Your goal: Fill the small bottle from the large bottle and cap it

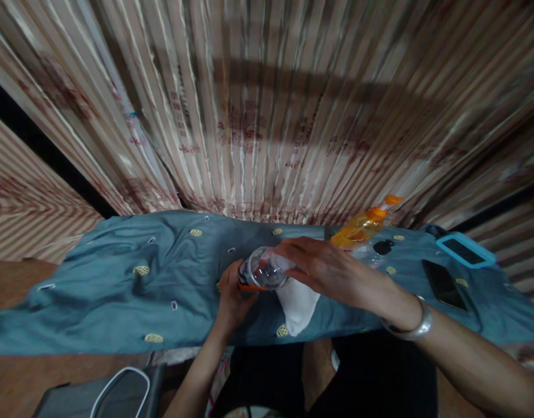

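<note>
My left hand is wrapped around a clear plastic cup with an orange and dark band low on its side. The cup is tilted so that its round rim faces me. Over that rim, the fingers of my right hand pinch something pale, which looks like part of a white cloth. Below this hand the white cloth spreads down onto the blue-green table cover. Beyond my right hand a bottle of orange liquid with an orange pump top stands tilted in view.
The patterned blue-green cover lies over a narrow table against a striped curtain. To the right are a black phone, a light-blue framed object and a clear item with a black top. A grey case sits at lower left.
</note>
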`<move>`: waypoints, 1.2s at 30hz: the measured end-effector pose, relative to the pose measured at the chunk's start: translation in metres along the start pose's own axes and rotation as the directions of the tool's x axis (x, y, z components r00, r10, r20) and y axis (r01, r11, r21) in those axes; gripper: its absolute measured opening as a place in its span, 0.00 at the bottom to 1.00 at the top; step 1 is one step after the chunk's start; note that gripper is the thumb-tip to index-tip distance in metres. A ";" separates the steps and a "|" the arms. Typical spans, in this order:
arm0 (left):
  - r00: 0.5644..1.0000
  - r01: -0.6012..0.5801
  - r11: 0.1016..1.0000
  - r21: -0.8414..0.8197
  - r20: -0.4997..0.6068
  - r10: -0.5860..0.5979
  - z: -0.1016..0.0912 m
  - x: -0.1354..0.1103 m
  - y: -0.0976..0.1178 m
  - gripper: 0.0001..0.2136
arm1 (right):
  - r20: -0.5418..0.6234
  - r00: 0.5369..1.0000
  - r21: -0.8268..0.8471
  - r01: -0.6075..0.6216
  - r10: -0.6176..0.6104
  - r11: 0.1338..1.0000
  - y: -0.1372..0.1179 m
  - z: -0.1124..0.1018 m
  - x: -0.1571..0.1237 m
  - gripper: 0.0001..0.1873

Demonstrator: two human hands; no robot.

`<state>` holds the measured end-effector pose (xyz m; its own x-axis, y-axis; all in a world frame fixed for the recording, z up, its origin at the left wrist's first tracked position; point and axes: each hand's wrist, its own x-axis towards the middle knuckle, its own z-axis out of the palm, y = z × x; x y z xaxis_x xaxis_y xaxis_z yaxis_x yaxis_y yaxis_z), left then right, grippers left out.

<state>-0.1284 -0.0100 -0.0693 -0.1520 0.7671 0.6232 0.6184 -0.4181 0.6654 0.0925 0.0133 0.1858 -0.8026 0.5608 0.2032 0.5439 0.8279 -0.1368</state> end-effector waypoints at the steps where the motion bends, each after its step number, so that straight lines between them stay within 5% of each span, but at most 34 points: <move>1: 1.000 -0.005 1.000 0.010 0.000 0.005 0.001 0.000 0.001 0.36 | -0.001 1.000 -0.008 0.002 -0.002 1.000 0.000 0.000 -0.002 0.12; 10: 0.998 -0.052 0.995 0.083 -0.025 0.054 0.004 -0.002 0.004 0.36 | -0.037 0.999 -0.026 -0.022 0.021 0.999 0.004 0.004 -0.005 0.11; 21: 0.998 0.066 0.995 0.077 0.002 -0.067 0.005 -0.005 0.009 0.34 | -0.044 0.985 -0.057 -0.167 0.165 0.984 0.008 0.022 -0.005 0.15; 29: 0.998 0.056 0.997 0.060 -0.009 -0.055 0.003 -0.004 0.009 0.33 | -0.059 0.989 -0.046 -0.139 0.136 0.989 0.008 0.014 -0.011 0.36; 33: 0.999 0.041 0.995 0.091 0.002 -0.041 0.003 -0.004 0.010 0.32 | -0.015 0.993 -0.036 -0.120 0.120 0.992 0.011 0.013 -0.010 0.17; 36: 0.999 0.032 0.994 0.103 0.004 -0.033 0.003 -0.005 0.011 0.33 | -0.026 0.977 -0.069 -0.214 0.213 0.974 0.011 0.018 -0.008 0.21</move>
<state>-0.1184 -0.0168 -0.0662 -0.1689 0.7825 0.5993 0.6892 -0.3409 0.6393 0.1009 0.0182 0.1654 -0.6617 0.7240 0.1946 0.7188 0.6865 -0.1098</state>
